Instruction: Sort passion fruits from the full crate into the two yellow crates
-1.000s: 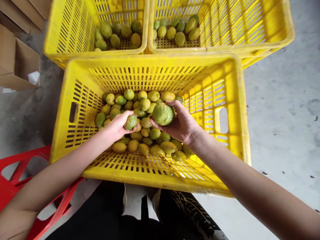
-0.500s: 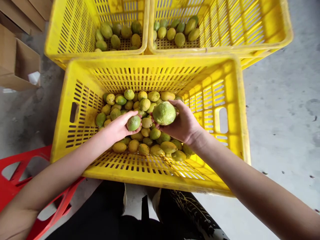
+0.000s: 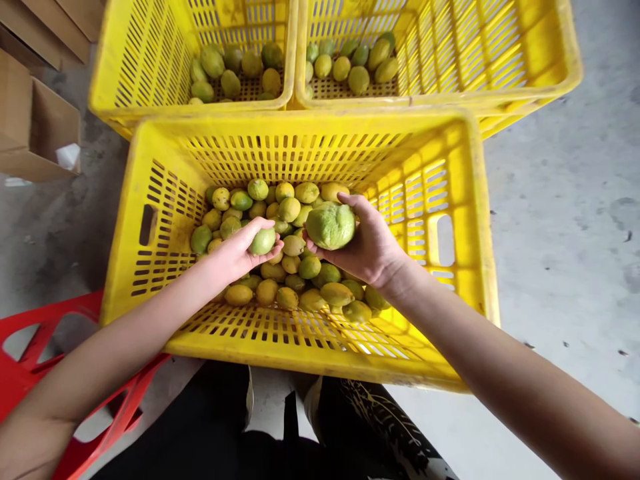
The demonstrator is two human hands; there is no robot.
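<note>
Over the near yellow crate (image 3: 320, 363), my left hand (image 3: 241, 252) is closed around a small green lemon (image 3: 263, 241), its thumb along the top. My right hand (image 3: 373, 248) grips a larger, bumpy green lemon (image 3: 331, 227) from the right side. The two held fruits are apart, side by side above the pile. Below them, many yellow and green lemons (image 3: 267, 292) lie on the crate's floor, mostly towards its left and middle. Part of the pile is hidden behind my hands.
Behind stand a left yellow crate (image 3: 150, 60) and a right yellow crate (image 3: 470, 47), each with several green and yellow lemons. An open cardboard box (image 3: 55, 133) is at far left. A red plastic stool (image 3: 45, 347) is beside my left arm.
Both fruits have been turned a little in my fingers. The small lemon has shifted slightly left and up; my right hand stays almost in place.
</note>
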